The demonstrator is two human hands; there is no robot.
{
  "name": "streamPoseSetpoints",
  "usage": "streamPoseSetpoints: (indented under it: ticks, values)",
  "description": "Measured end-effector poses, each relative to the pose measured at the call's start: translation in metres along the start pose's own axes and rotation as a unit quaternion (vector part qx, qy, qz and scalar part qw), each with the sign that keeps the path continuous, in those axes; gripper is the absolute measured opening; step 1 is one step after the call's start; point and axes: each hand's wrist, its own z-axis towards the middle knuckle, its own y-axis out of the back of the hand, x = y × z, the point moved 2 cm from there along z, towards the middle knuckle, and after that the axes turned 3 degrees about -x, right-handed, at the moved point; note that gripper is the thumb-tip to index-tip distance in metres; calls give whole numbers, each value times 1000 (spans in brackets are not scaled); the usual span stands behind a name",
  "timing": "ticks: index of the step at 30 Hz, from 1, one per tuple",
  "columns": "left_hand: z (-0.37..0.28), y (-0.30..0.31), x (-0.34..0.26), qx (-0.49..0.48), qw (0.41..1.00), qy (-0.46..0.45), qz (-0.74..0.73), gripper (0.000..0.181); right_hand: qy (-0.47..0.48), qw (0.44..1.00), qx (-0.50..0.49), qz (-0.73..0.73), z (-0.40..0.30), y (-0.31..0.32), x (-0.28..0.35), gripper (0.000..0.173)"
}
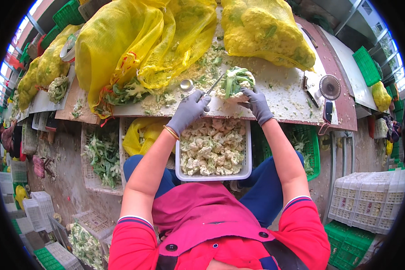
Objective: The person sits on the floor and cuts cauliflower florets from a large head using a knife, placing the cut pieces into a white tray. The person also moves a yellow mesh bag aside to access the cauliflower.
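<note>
In a grey glove, my left hand grips a knife whose blade points up and right toward a cauliflower head. My right hand, gloved alike, holds that head from its right side, with the green stalks and leaves facing up. Both hands are over the front edge of a white tabletop strewn with crumbs. Below them, a white plastic tub full of cut cauliflower florets sits at my lap.
Yellow mesh sacks stand at the back, one filled with cauliflower. A round tin lies left of the knife. Rightward are a small fan and a phone. Crates of leaves flank my legs; stacked white crates stand right.
</note>
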Motion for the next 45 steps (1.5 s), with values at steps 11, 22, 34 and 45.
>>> streamPoseSetpoints:
  ticks: [11, 22, 34, 45]
  values:
    - [-13, -27, -1, -132, 816, -222, 517, 25, 170, 965, -37, -196, -20, -52, 28, 77]
    - [-3, -36, -13, -160, 819, -192, 517, 22, 236, 864, -143, -421, -30, -81, 0, 78]
    - [13, -20, -7, -12, 833, -203, 515, 21, 234, 849, -146, -450, -26, -83, -1, 79]
    - [83, 34, 38, -8, 995, 101, 18, 49, -29, 996, 19, -81, -1, -8, 16, 52]
